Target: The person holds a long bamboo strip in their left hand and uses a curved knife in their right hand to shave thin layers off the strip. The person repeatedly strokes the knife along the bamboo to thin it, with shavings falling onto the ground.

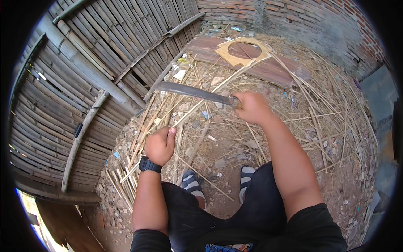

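Grips a machete (pixel 195 91) by its handle in the right hand (pixel 253 107), with fingers wrapped tight, and clasps a pale bamboo strip (pixel 189 112) in the clenched left hand (pixel 160 146), with the thumb pressed along the top. Sends the blade leftward, roughly crosswise, with its tip toward the slatted bamboo wall (pixel 126 42). Runs the strip on the slant instead, from the left fist away and to the right, toward a yellow-tan board (pixel 223 51) with a round hole. Crosses blade and strip between the two fists, ahead and to the right of the left fingers, just left of the right ones, and so nearer to the right hand. Cannot tell from this angle about contact at that crossing. Holds both above ground (pixel 224 172) littered with loose strips (pixel 121 189), ahead of the striped socks (pixel 191 185). Shows no readable writing or brand on machete, strip or board. Includes a black watch (pixel 150 164) on the left wrist, with markings too small to make out, and a colourful print (pixel 228 248) on the dark shirt (pixel 312 231), cut off at the lower edge.
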A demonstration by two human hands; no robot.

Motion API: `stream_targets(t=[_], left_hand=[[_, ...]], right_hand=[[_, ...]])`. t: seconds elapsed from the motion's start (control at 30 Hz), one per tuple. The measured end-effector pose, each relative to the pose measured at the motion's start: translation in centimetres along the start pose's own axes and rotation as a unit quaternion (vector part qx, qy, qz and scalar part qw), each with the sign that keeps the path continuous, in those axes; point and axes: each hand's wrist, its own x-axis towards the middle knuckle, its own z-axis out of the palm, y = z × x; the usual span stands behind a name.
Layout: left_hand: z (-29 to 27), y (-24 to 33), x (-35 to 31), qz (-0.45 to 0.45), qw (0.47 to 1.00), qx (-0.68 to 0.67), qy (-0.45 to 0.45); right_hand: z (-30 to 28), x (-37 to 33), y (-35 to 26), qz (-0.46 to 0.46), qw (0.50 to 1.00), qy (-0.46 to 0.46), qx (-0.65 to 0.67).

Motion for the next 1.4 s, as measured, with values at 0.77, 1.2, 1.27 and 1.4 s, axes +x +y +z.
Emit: stream_targets(t=[0.77,1.2,1.27,1.4], left_hand=[[-0.2,0.2,0.3,0.03,0.998,0.037,0.049],[-0.6,0.1,0.0,0.029,0.999,0.004,0.028],[-0.6,0.3,0.2,0.027,0.998,0.028,0.039],[-0.9,-0.8,0.0,0.013,0.999,0.02,0.037]], right_hand=[[-0.5,0.5,1.4,0.055,0.997,-0.017,0.058],[-0.8,0.7,2.5,0.044,0.997,-0.05,0.028],[0.8,0.5,6.3,0.127,0.987,0.078,0.067],[-0.3,0.6,3.9,0.155,0.983,0.083,0.06]])
